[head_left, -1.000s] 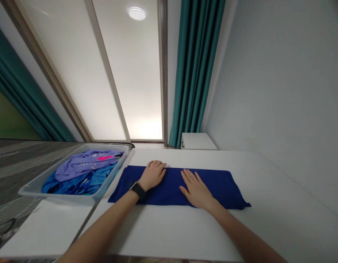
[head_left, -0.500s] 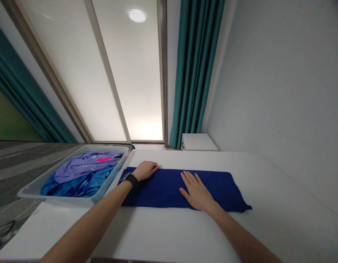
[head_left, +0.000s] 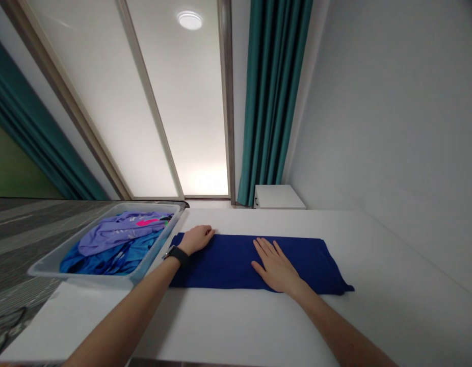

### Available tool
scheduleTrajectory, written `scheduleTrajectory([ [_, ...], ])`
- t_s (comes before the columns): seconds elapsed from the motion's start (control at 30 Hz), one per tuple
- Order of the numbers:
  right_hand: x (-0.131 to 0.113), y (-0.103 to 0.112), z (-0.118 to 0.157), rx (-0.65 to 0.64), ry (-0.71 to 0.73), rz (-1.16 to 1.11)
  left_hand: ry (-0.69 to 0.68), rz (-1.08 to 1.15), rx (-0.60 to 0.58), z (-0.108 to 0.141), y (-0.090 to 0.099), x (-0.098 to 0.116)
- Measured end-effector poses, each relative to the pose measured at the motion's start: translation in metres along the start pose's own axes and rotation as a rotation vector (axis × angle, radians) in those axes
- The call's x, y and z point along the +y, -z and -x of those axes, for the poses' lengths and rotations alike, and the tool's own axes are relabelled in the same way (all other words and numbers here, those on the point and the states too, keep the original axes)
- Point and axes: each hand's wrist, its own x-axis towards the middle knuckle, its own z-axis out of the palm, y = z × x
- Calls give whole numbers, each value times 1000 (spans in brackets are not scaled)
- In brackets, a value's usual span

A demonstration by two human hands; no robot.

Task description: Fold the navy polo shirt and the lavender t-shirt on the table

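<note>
A dark blue piece of folded cloth (head_left: pixel 228 262) lies in a long flat strip across the white table (head_left: pixel 236 323). Near its left end, at the far edge, my left hand (head_left: pixel 198 238) rests with curled fingers. The fingertips are partly hidden, so I cannot tell whether they pinch the fabric. A black-banded watch (head_left: pixel 177 254) is on my left wrist. My right hand (head_left: pixel 276 267) lies flat on the right half of the cloth, palm down, fingers stretched out and thumb apart. At the cloth's near right end, a small corner (head_left: pixel 348 288) sticks out.
To the left, a translucent plastic bin (head_left: pixel 134 275) holds purple clothing (head_left: pixel 117 234) and bright blue clothing (head_left: pixel 106 257). Beyond the table stand a small white cabinet (head_left: pixel 280 196), a green curtain (head_left: pixel 270 102) and frosted sliding doors (head_left: pixel 198 112). A pale wall (head_left: pixel 396 127) borders the right side.
My left hand has slid slightly left along the cloth's far edge, its fingers still curled. My right hand stays flat in the same place, and the cloth keeps its shape.
</note>
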Motion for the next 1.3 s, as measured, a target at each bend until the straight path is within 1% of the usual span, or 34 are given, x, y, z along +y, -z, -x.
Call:
scheduleTrajectory([
  [0.13,2,-2,0,1,0,1,4,13,-13,4,0,-3],
  [0.37,1,0,0,-2,3,0,134,-45,-37,-4,9,-7],
  [0.73,1,1,0,-10,-3,-9,238,-152,63,8,-3,-16],
  [0.93,1,1,0,-14,-1,-8,261,-186,103,10,-2,-14],
  [1.0,1,2,0,-19,-5,-5,236,-198,122,14,2,-14],
  [1.1,0,3,1,-25,-13,2,164,-214,217,23,11,-5],
  [1.13,0,3,1,-25,-12,4,135,-208,253,27,12,2],
  [1.2,0,3,1,-18,-5,9,50,-171,295,36,11,24],
  [1.23,0,2,0,-12,-1,12,-19,-136,285,41,9,37],
  [1.3,2,0,0,3,5,18,-210,-56,264,51,-2,63],
])
